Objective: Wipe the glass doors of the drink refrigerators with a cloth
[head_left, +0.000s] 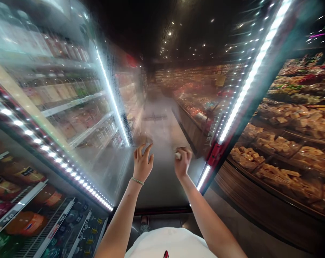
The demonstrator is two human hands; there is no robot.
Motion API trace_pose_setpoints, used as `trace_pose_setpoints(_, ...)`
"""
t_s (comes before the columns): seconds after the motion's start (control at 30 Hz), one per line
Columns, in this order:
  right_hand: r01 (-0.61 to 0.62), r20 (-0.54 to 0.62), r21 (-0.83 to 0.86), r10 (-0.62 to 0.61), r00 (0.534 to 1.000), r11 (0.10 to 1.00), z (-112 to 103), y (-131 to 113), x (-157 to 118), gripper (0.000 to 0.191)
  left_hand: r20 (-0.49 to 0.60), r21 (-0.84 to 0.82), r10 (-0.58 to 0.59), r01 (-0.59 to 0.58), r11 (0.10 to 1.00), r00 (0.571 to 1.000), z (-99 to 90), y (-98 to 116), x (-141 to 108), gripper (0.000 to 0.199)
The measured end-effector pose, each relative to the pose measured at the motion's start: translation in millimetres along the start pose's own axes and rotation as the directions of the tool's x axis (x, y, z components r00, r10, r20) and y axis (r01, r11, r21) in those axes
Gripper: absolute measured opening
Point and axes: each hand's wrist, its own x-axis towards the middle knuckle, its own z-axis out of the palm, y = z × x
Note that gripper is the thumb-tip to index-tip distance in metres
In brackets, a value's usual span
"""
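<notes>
right hand (182,161) curled tight around a small pale wad (178,154); cloth or paper, can't tell from here. left hand (142,163) is raised beside it, fingers bent and loosely spread, palm toward the glass door (159,186). can't tell whether the fingertips touch the pane or sit just off it.

head view: person stands facing the glass door of a drinks cooler, forearms up, hands apart at about the same height. pale wad shows at the inner side of the right fist, facing the left hand. pane looks hazy and throws back a soft reflection just above the left hand. pale green wristband (137,181) on the left wrist. white shirt (169,242) fills the bottom middle; one lower leg (144,226) shows beyond it, under the dark lower edge of the door.

bright led strip (255,68) runs up the right side of the door, red fitting (214,154) near its low end. second light strip (57,159) slants along the left.

lower left: cooler shelves with price rails, orange-brown drink bottle (27,224) lying on its side in view, dark bottles nearby. right: display stand (248,200) with curved wood-look base, stacked with tan goods (277,179), too blurred to name.
</notes>
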Motion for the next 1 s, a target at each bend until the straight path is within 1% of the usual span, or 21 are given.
trace_pose_setpoints(0.07, 0.067, 0.128, 0.032, -0.071, 0.989, 0.997, 8.4, -15.5, 6.5, 0.043, -0.005, -0.001, 0.010, -0.010, 1.000, 1.000, -1.5, -1.0, 0.8, 0.042)
trace_pose_setpoints(0.1, 0.076, 0.162, 0.050, -0.083, 0.983, 0.996, 13.0, -22.3, 15.8, 0.047, -0.008, 0.001, 0.017, -0.017, 1.000, 1.000, -2.4, -1.5, 1.3, 0.042)
trace_pose_setpoints(0.17, 0.052, 0.151, 0.066, -0.062, 0.987, 0.996, 20.9, -31.4, 38.8, 0.053, -0.017, 0.007, 0.031, -0.031, 1.000, 0.999, -4.1, -2.3, 2.1, 0.043)
trace_pose_setpoints(0.23, 0.047, 0.121, 0.056, -0.053, 0.991, 0.997, 24.0, -33.4, 52.1, 0.056, -0.030, 0.015, 0.032, -0.032, 0.999, 0.999, -5.5, -3.0, 2.5, 0.043)
trace_pose_setpoints(0.3, 0.137, 0.190, 0.058, -0.146, 0.971, 0.989, 20.2, -29.9, 44.4, 0.056, -0.035, 0.016, 0.025, -0.025, 1.000, 0.999, -6.2, -4.0, 2.2, 0.043)
trace_pose_setpoints(0.37, 0.243, 0.313, 0.096, -0.261, 0.913, 0.965, 10.3, -22.9, 23.6, 0.052, -0.037, 0.013, 0.013, -0.013, 1.000, 0.999, -6.2, -5.8, 1.4, 0.042)
trace_pose_setpoints(0.4, 0.263, 0.346, 0.112, -0.285, 0.894, 0.958, 4.5, -18.9, 14.5, 0.050, -0.042, 0.012, 0.006, -0.005, 1.000, 0.999, -6.1, -6.9, 0.9, 0.042)
trace_pose_setpoints(0.43, 0.246, 0.342, 0.110, -0.269, 0.900, 0.963, -0.4, -15.2, 9.3, 0.048, -0.050, 0.012, -0.002, 0.003, 1.000, 0.999, -5.8, -8.2, 0.3, 0.041)
trace_pose_setpoints(0.47, 0.197, 0.299, 0.092, -0.216, 0.930, 0.976, -3.6, -12.4, 9.3, 0.046, -0.061, 0.014, -0.010, 0.011, 1.000, 0.998, -5.5, -9.5, -0.2, 0.040)
trace_pose_setpoints(0.53, 0.069, 0.136, 0.052, -0.076, 0.988, 0.996, -2.1, -11.4, 22.7, 0.044, -0.083, 0.018, -0.027, 0.029, 0.999, 0.996, -4.7, -11.6, -1.1, 0.040)
trace_pose_setpoints(0.57, 0.022, 0.056, 0.044, -0.024, 0.998, 0.999, 2.7, -13.8, 32.1, 0.044, -0.090, 0.019, -0.032, 0.034, 0.999, 0.995, -4.3, -12.3, -1.4, 0.040)
trace_pose_setpoints(0.6, 0.011, 0.004, 0.044, -0.011, 1.000, 0.999, 9.2, -17.7, 40.0, 0.044, -0.094, 0.019, -0.033, 0.035, 0.999, 0.995, -4.0, -12.9, -1.4, 0.040)
trace_pose_setpoints(0.63, 0.056, 0.005, 0.049, -0.056, 0.998, 0.997, 16.2, -22.5, 44.2, 0.046, -0.097, 0.018, -0.033, 0.035, 0.999, 0.995, -3.7, -13.3, -1.3, 0.040)
trace_pose_setpoints(0.67, 0.139, 0.049, 0.060, -0.142, 0.989, 0.988, 22.5, -27.4, 43.6, 0.047, -0.099, 0.017, -0.033, 0.034, 0.999, 0.995, -3.6, -13.8, -1.1, 0.040)
trace_pose_setpoints(0.73, 0.309, 0.178, 0.106, -0.324, 0.929, 0.945, 28.8, -34.6, 29.7, 0.047, -0.110, 0.014, -0.033, 0.034, 0.999, 0.993, -4.0, -15.3, -0.2, 0.040)
trace_pose_setpoints(0.77, 0.360, 0.223, 0.127, -0.380, 0.897, 0.924, 28.2, -35.8, 19.8, 0.046, -0.115, 0.013, -0.034, 0.036, 0.999, 0.993, -4.6, -16.5, 0.2, 0.040)
trace_pose_setpoints(0.8, 0.377, 0.247, 0.137, -0.400, 0.883, 0.916, 25.6, -35.6, 11.3, 0.045, -0.116, 0.011, -0.036, 0.038, 0.999, 0.993, -5.4, -17.8, 0.6, 0.040)
trace_pose_setpoints(0.83, 0.363, 0.242, 0.128, -0.384, 0.891, 0.923, 22.0, -34.3, 6.3, 0.045, -0.114, 0.009, -0.038, 0.039, 0.999, 0.993, -6.3, -19.4, 0.8, 0.039)
trace_pose_setpoints(0.87, 0.318, 0.209, 0.105, -0.333, 0.919, 0.942, 18.6, -32.7, 6.1, 0.046, -0.111, 0.006, -0.039, 0.040, 0.999, 0.993, -7.3, -20.9, 0.8, 0.039)
trace_pose_setpoints(0.93, 0.189, 0.107, 0.062, -0.195, 0.975, 0.980, 16.3, -32.2, 19.1, 0.047, -0.104, 0.003, -0.047, 0.048, 0.999, 0.993, -9.2, -23.4, 0.1, 0.039)
trace_pose_setpoints(1.0, 0.093, 0.030, 0.050, -0.095, 0.995, 0.994, 22.3, -38.4, 38.4, 0.048, -0.100, 0.004, -0.061, 0.061, 0.998, 0.993, -10.5, -24.6, -1.2, 0.039)
